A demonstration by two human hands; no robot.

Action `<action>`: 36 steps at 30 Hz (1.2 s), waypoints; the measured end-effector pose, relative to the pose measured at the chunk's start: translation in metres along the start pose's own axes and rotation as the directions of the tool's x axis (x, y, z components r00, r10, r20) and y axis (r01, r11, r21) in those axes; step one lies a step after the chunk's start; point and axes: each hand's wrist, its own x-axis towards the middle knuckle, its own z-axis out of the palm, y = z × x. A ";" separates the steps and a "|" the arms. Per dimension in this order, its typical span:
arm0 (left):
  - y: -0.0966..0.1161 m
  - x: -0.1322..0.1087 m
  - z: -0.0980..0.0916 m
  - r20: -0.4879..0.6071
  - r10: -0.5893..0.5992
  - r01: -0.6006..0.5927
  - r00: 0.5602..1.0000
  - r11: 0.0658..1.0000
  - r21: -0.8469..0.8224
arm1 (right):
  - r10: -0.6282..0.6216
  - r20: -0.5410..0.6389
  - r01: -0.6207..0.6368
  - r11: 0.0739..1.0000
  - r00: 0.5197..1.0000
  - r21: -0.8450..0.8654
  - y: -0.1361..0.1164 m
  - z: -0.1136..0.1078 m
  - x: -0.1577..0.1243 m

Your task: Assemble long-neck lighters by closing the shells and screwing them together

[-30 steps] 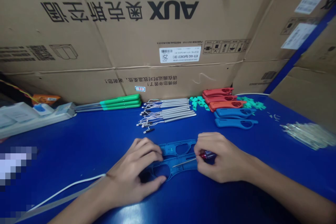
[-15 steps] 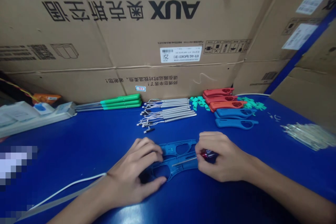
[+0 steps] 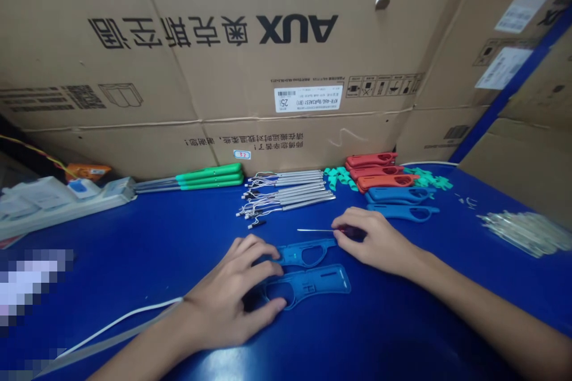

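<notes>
Two blue plastic handle halves lie on the table, their inner sides up: the far half [image 3: 295, 255] and the near half [image 3: 325, 280]. Each has an oval opening, and moulded ribs show inside the near one. My left hand [image 3: 243, 283] rests across their left ends with fingers spread, the thumb at the near half's loop; it hides those ends. A screwdriver [image 3: 353, 233] with a dark red handle is pinched in my right hand [image 3: 375, 241]. Its thin metal shaft points left, above the far half and apart from both halves.
Behind lie green-handled lighters [image 3: 210, 176], silver rods with white wires [image 3: 295, 187], turquoise pieces [image 3: 339, 178], red handles [image 3: 373, 169] and blue handles [image 3: 402, 211]. Clear thin parts [image 3: 522, 232] are at right. A power strip [image 3: 67, 208] stands left, before a cardboard wall [image 3: 179, 83].
My right hand has lifted the screwdriver off the near half and moved it away, toward the back. My left hand stays on the halves. The camera view has shifted slightly.
</notes>
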 end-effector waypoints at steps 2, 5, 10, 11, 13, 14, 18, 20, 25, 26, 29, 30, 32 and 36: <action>0.001 0.000 -0.001 0.007 -0.005 0.005 1.000 1.000 -0.013 | 0.013 0.040 -0.013 1.000 0.999 -0.012 0.005 0.000 0.000; 0.002 0.001 -0.002 0.013 -0.003 0.004 1.000 1.000 -0.028 | 0.028 0.069 -0.026 0.999 0.997 -0.028 0.009 0.000 0.001; 0.003 0.004 -0.005 0.017 0.014 -0.014 1.000 1.000 -0.019 | 0.025 0.106 -0.019 0.998 0.994 -0.055 0.009 0.000 0.002; 0.004 0.004 -0.006 0.020 0.012 -0.012 1.000 1.000 -0.016 | 0.026 0.114 -0.019 0.998 0.993 -0.061 0.009 0.000 0.002; 0.004 0.004 -0.006 0.028 0.007 -0.006 1.000 1.000 -0.011 | 0.032 0.129 -0.023 0.997 0.991 -0.072 0.008 -0.001 0.002; 0.005 0.004 -0.006 0.033 0.004 -0.004 0.999 1.000 -0.009 | 0.038 0.135 -0.028 0.997 0.990 -0.078 0.008 -0.001 0.002; 0.006 0.003 -0.005 0.011 0.025 -0.025 1.000 1.000 -0.001 | 0.059 0.137 -0.045 0.994 0.989 -0.100 0.007 -0.001 0.002; 0.002 0.003 -0.004 -0.078 0.064 -0.064 0.995 0.998 0.005 | 0.057 0.119 -0.045 0.994 0.991 -0.098 0.008 0.000 0.002; -0.030 0.006 -0.005 -0.497 -0.081 0.154 0.864 0.982 0.108 | 0.034 0.063 -0.030 0.997 0.997 -0.076 0.011 0.003 0.002; -0.038 0.006 -0.005 -0.508 -0.132 0.216 0.851 0.970 0.110 | 0.032 0.061 -0.027 0.997 0.998 -0.077 0.011 0.004 0.002; -0.056 0.005 -0.006 -0.441 -0.251 0.312 0.862 0.948 0.069 | 0.023 0.057 -0.018 0.997 0.998 -0.080 0.010 0.004 0.002; -0.059 0.005 -0.006 -0.407 -0.279 0.330 0.870 0.942 0.061 | 0.019 0.055 -0.015 0.997 0.998 -0.082 0.009 0.004 0.003; -0.061 0.005 -0.005 -0.344 -0.313 0.354 0.885 0.933 0.061 | 0.015 0.059 -0.010 0.997 0.998 -0.082 0.008 0.004 0.003; -0.058 0.007 -0.003 -0.278 -0.352 0.383 0.894 0.922 0.063 | 0.013 0.084 -0.006 0.996 0.996 -0.090 0.006 0.003 0.003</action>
